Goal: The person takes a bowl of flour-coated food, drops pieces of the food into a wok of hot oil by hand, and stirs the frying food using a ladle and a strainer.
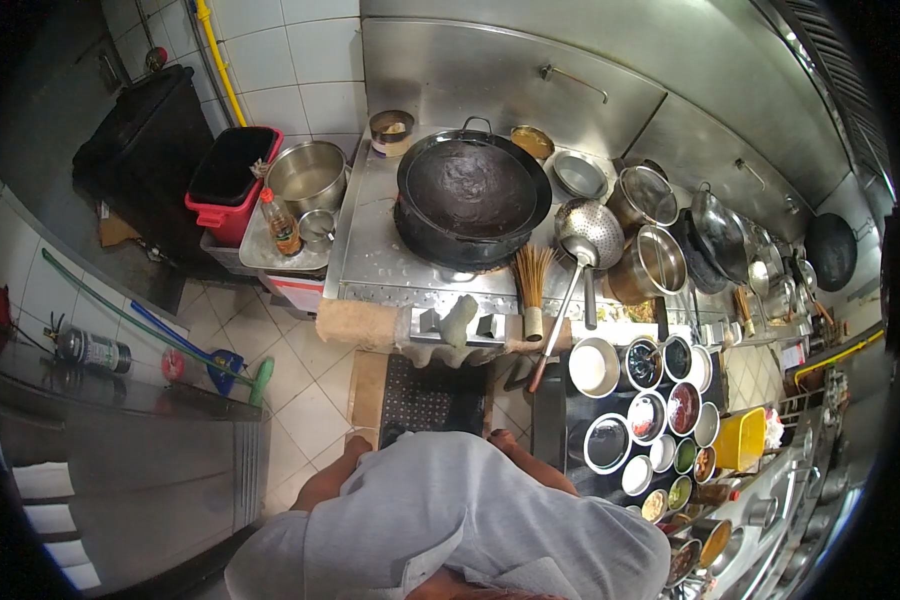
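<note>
My left hand (358, 446) shows only in small part at the left edge of my light grey shirt, low by my waist. My right hand (503, 438) peeks out on the other side of the shirt. The fingers of both are hidden, and I see nothing held. Ahead of me a large black wok (470, 185) sits on the steel stove (370, 265). A bamboo brush (533, 290) and a perforated skimmer (588, 225) lie to its right. A grey-green cloth (459, 322) hangs on the stove's front, nearest to my hands.
Several sauce and seasoning pots (607, 443) stand at my right beside a yellow container (740, 440). On the left are a steel pot (308, 175), a sauce bottle (281, 225) and a red bin (232, 195). A black mat (435, 395) lies on the floor before me.
</note>
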{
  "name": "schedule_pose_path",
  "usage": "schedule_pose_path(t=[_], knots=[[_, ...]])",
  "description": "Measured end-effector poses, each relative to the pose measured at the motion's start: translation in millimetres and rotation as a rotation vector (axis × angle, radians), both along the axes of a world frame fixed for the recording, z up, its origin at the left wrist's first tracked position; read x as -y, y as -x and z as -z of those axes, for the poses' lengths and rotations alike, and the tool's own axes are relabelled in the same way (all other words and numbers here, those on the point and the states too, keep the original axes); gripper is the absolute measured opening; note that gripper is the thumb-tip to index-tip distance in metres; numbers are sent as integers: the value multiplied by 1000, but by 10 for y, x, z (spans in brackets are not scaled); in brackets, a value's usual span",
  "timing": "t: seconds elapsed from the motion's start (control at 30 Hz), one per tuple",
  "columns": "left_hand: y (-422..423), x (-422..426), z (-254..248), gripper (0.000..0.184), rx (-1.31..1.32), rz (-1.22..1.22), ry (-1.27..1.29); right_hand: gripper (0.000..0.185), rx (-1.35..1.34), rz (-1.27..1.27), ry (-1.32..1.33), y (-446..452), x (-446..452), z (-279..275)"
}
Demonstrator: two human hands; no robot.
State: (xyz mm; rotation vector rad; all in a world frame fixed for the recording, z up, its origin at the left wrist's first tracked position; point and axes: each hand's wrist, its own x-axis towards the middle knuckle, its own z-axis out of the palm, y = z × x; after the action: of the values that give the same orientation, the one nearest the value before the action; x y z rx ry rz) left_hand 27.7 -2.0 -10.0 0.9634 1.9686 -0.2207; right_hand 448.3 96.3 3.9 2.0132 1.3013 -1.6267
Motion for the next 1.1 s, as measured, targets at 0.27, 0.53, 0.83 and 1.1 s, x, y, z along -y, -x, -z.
schedule_pose_path(t=[0.27, 0.53, 0.83, 1.1], knots=[[-3, 2, -1, 25, -16, -16, -31, 51, 70, -108, -41, 26, 0, 19], [74, 46, 227, 26, 22, 161, -33, 50, 33, -87, -30, -5, 17, 101], [155, 62, 335, 29, -29, 721, -90, 42, 51, -134, -103, -37, 53, 259], [120, 95, 367, 30, 17, 404, -12, 36, 111, -151, -216, -10, 117, 109]])
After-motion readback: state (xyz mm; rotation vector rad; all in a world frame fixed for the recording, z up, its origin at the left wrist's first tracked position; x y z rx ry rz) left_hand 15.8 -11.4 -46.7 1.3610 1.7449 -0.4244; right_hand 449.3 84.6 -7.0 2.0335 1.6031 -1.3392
